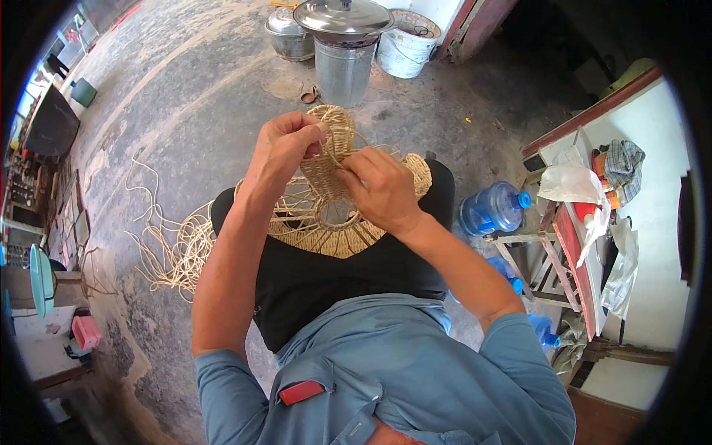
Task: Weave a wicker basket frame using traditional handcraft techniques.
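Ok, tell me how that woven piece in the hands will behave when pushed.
The woven piece is probably fairly firm where it is packed tight, but likely bends more across its open, spaced sections. It seems light for its size, being thin cord with gaps.

The lap (311, 293), at center, carries the weave (352, 245); the grey floor (237, 111) bears cords (182, 248) at left, bottles (493, 209) at right, a pot (293, 46), bin (343, 78) and bucket (403, 52) at top.

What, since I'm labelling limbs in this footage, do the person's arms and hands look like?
Short grey-blue sleeves, softly creased, leave the forearms bare. The left hand and right hand are ungloved; no watch or bracelet shows.
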`<state>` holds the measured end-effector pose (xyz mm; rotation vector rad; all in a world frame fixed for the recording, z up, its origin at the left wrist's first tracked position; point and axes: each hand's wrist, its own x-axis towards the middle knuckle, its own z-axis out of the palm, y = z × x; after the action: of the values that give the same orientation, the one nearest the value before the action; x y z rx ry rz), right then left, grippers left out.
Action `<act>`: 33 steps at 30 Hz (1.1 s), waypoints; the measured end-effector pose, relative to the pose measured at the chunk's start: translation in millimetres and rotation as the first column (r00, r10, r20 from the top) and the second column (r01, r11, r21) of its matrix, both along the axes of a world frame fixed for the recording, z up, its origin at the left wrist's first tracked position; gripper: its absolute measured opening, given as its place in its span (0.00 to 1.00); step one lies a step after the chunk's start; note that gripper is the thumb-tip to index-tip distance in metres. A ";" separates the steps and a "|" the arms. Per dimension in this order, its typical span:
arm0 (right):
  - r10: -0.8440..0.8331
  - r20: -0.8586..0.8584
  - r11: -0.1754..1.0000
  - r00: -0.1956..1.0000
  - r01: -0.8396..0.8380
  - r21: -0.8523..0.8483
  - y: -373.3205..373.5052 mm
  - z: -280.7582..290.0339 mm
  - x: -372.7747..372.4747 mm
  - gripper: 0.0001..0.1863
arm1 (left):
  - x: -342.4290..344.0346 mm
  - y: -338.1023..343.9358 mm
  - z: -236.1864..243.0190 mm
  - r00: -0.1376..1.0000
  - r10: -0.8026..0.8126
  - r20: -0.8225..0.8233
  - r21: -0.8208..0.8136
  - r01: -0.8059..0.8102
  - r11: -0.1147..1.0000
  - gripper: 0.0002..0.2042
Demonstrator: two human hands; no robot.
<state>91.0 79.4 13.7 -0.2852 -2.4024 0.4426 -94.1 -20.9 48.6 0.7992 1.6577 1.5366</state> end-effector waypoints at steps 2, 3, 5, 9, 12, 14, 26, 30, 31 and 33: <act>0.052 -0.039 0.972 0.998 -0.060 -0.227 13.5 8.2 12.9 0.08 | -0.4 -0.2 -1.2 1.000 -0.002 0.002 0.027 0.002 1.000 0.08; 0.013 -0.045 0.944 0.999 -0.027 -0.330 24.4 14.4 26.6 0.08 | -0.7 -0.3 -2.0 1.000 -0.012 0.012 0.031 0.012 0.999 0.08; -0.270 -0.053 0.915 0.962 0.238 -0.327 65.1 28.0 53.1 0.10 | -1.4 -0.1 -3.6 1.000 0.004 0.014 0.031 -0.005 1.000 0.08; -0.454 -0.381 0.858 0.805 0.279 -0.431 213.0 56.1 111.7 0.11 | -1.8 3.7 -5.3 0.998 0.025 0.052 0.007 -0.025 1.000 0.08; -0.721 -0.392 0.421 0.572 -0.088 -0.903 329.5 50.7 175.5 0.10 | 0.2 6.6 -5.5 0.996 0.040 0.074 0.021 -0.041 0.999 0.08; -0.758 -0.328 0.427 0.564 0.047 -0.903 385.6 21.8 214.0 0.09 | 3.6 7.1 -7.0 0.996 0.064 0.068 0.055 -0.068 0.996 0.08; -0.466 0.147 0.858 0.873 0.486 -0.165 202.9 -3.3 94.2 0.18 | 9.1 4.0 -14.7 0.956 0.151 -0.250 0.095 -0.131 0.987 0.08; -0.228 -0.053 0.953 0.972 0.212 -0.214 98.4 27.0 41.5 0.13 | 14.0 -0.9 -10.5 0.831 0.163 -0.532 0.089 -0.137 0.987 0.08; -0.170 -0.079 0.958 0.982 0.146 -0.248 80.5 31.6 33.6 0.12 | 13.8 -1.8 -9.6 0.829 0.155 -0.537 0.077 -0.135 0.988 0.08; -0.141 -0.076 0.951 0.987 0.114 -0.288 51.7 36.6 21.0 0.11 | 10.0 -2.8 -7.1 0.853 0.102 -0.511 0.042 -0.094 0.995 0.09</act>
<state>111.9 131.1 50.3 -0.5309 -2.2094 0.7250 -84.1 -23.7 41.5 1.2316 2.0961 1.4844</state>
